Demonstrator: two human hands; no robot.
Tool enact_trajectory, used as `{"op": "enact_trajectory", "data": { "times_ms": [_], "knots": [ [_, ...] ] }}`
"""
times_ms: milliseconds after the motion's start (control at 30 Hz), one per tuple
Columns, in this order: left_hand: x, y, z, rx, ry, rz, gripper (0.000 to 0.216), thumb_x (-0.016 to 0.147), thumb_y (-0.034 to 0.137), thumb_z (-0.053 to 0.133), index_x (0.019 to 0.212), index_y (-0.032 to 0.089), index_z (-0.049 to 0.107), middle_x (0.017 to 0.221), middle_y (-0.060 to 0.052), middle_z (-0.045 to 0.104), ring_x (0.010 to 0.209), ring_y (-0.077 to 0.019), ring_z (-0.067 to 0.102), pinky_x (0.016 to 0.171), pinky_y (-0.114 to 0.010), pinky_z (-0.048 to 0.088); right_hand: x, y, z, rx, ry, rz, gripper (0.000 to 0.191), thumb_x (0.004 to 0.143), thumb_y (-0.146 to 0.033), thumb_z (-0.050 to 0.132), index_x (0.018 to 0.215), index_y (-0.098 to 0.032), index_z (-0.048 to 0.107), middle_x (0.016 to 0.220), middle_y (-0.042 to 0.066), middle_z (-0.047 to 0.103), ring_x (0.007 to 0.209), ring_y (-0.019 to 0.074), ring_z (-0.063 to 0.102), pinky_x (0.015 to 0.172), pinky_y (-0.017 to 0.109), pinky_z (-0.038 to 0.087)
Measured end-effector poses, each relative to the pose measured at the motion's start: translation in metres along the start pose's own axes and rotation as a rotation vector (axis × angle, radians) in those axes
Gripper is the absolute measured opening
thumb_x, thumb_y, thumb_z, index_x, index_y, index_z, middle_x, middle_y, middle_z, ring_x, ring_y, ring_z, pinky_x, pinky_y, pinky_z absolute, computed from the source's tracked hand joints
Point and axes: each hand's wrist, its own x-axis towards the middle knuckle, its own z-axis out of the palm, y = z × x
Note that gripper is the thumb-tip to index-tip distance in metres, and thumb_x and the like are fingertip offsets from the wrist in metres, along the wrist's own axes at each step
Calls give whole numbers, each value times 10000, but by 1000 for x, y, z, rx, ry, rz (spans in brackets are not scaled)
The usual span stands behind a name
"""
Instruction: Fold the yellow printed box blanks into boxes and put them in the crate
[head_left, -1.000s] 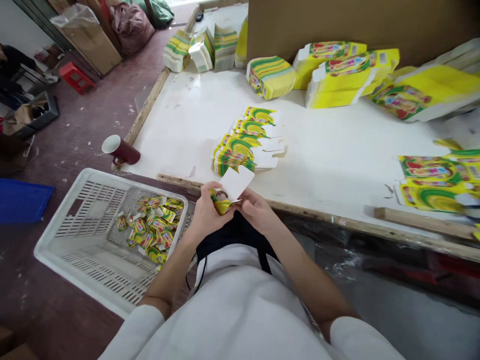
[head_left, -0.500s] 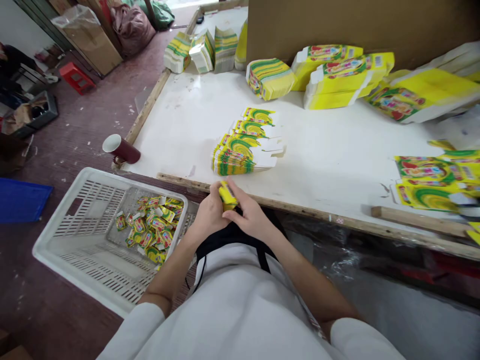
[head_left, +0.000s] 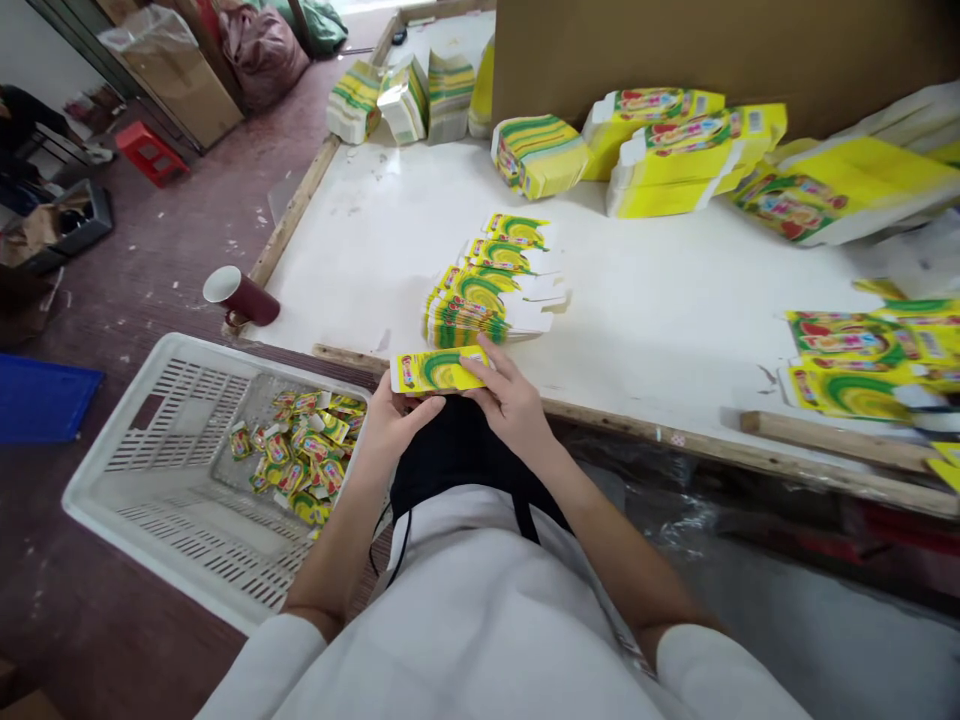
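A small yellow-and-green printed carton lies lengthwise between my hands, just in front of the table's near edge. My left hand grips its left end, thumb along the lower side. At the right end, the fingers of my right hand close over the printed face. Just beyond, a fanned stack of flat cartons with white flaps rests on the table. Down to my left, a white plastic basket holds many small filled-out cartons in a heap.
A maroon mug stands at the table's left corner. Bundled cartons line the back before a brown cardboard panel. More flat cartons and a wooden strip lie at right. A red stool is on the floor.
The carton was mostly hidden between my close-set hands. Now it is turned sideways with its long printed face showing, and my hands have moved apart to its two ends.
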Motion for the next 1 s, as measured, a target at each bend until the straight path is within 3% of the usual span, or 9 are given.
{"op": "enact_trajectory", "data": {
  "times_ms": [133, 233, 333, 567, 800, 900, 1000],
  "knots": [
    [7, 0, 5, -127, 48, -150, 460, 712, 536, 789, 961, 156, 711, 955, -61, 754, 936, -214, 704, 874, -328, 539, 5, -1, -8, -21, -60, -93, 264, 956, -271, 570, 1189, -263, 694, 1521, 119, 476, 1321, 273, 554, 1038, 461, 533],
    [12, -1, 12, -268, 102, -230, 477, 602, 513, 865, 887, 157, 727, 870, -48, 759, 849, -212, 721, 799, -325, 560, 9, -3, -12, -25, -184, -107, 254, 960, -260, 558, 1178, -252, 688, 1536, 124, 448, 1347, 273, 525, 1040, 467, 531],
    [14, -1, 17, -310, 116, -235, 451, 548, 429, 908, 857, 150, 736, 817, -41, 762, 788, -204, 728, 752, -312, 570, 10, -3, -12, -41, -201, -100, 282, 970, -258, 537, 1219, -245, 670, 1542, 132, 430, 1393, 278, 473, 1071, 484, 505],
    [11, 4, 17, -295, 181, -208, 454, 519, 457, 913, 788, 147, 720, 710, -20, 736, 703, -201, 722, 674, -302, 575, 6, -8, -20, 36, -278, -97, 284, 926, -216, 599, 1188, -267, 698, 1555, 113, 399, 1348, 284, 518, 1060, 482, 513],
    [3, 1, 21, -235, 138, -189, 396, 641, 465, 849, 808, 137, 705, 692, -10, 703, 540, -113, 616, 420, -192, 419, 7, -16, -12, 159, -78, 46, 260, 819, -193, 715, 1076, -230, 697, 1408, 133, 528, 1291, 291, 559, 1050, 487, 507],
    [2, -2, 10, -164, 149, -178, 423, 653, 483, 833, 858, 135, 707, 735, -24, 713, 584, -129, 634, 464, -204, 452, 7, -20, 0, 135, -133, 48, 405, 807, -192, 715, 1201, -226, 629, 1382, 146, 540, 1306, 297, 536, 1083, 518, 463],
    [1, -1, -28, 5, 260, -87, 422, 677, 486, 810, 879, 133, 696, 796, -31, 712, 689, -151, 658, 641, -257, 527, 18, -15, 2, 143, -196, 21, 671, 786, -275, 760, 1397, -241, 484, 1380, 141, 548, 1242, 288, 577, 1040, 493, 500]
  ]
}}
